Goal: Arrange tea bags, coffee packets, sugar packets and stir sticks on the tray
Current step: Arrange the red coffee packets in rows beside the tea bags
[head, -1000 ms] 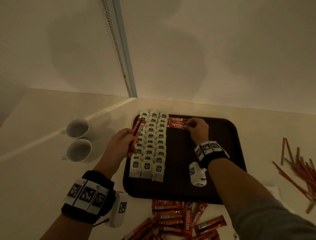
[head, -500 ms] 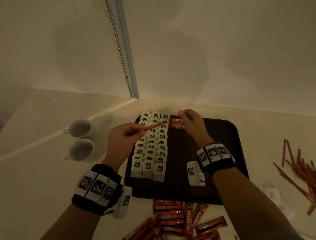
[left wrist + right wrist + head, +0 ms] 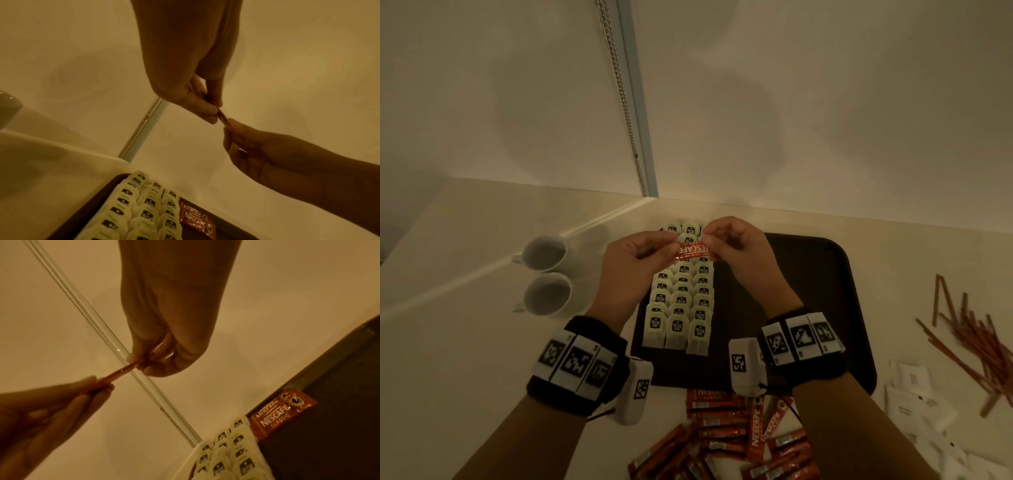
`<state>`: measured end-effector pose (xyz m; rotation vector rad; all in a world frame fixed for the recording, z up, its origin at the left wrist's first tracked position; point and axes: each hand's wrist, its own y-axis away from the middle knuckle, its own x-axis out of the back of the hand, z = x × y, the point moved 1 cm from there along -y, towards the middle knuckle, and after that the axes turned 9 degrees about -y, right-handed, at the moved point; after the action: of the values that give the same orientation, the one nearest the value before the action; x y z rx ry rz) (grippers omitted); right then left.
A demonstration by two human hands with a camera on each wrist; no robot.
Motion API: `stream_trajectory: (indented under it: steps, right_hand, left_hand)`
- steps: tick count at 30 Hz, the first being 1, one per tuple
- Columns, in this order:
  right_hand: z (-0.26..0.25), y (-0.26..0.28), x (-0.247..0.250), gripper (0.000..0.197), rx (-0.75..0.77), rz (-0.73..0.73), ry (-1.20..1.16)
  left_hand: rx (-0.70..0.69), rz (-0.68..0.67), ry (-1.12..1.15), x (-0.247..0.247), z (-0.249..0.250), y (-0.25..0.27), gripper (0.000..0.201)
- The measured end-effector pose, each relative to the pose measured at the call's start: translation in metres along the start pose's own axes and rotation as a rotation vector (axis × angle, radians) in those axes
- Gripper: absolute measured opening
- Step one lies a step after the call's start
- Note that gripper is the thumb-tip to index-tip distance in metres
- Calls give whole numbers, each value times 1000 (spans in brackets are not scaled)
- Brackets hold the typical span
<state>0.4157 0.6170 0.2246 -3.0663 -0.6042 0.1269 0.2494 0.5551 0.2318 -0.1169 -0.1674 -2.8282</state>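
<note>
Both hands hold one red coffee packet (image 3: pixel 693 251) level above the far rows of tea bags (image 3: pixel 681 305). My left hand (image 3: pixel 674 245) pinches its left end and my right hand (image 3: pixel 709 240) pinches its right end. The wrist views show the same packet (image 3: pixel 223 119) (image 3: pixel 121 371) edge-on between the two pinches. Tea bags fill three columns on the left of the dark brown tray (image 3: pixel 791 291). Two coffee packets (image 3: pixel 281 415) (image 3: pixel 195 217) lie at the tray's far edge beside the tea bags; the hands hide them in the head view.
Several loose coffee packets (image 3: pixel 739 435) lie on the counter in front of the tray. Brown stir sticks (image 3: pixel 976 335) and white sugar packets (image 3: pixel 914 394) are to the right. Two white cups (image 3: pixel 546 274) stand left of the tray. A wall rises close behind.
My right hand left the packets laid at the tray's far edge and rose to meet the left hand. The left hand turned its packet level, and both hands now pinch it.
</note>
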Motion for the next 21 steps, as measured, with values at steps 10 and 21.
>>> stream_trajectory:
  steps: [10,21]
  right_hand:
    - [-14,14,-19,59,-180,-246,-76]
    - [-20,4,-10,20,131,137,90]
  left_hand:
    - [-43,36,-57,-7,8,-3,14]
    - [31,-84,-48,-7,3,1,17]
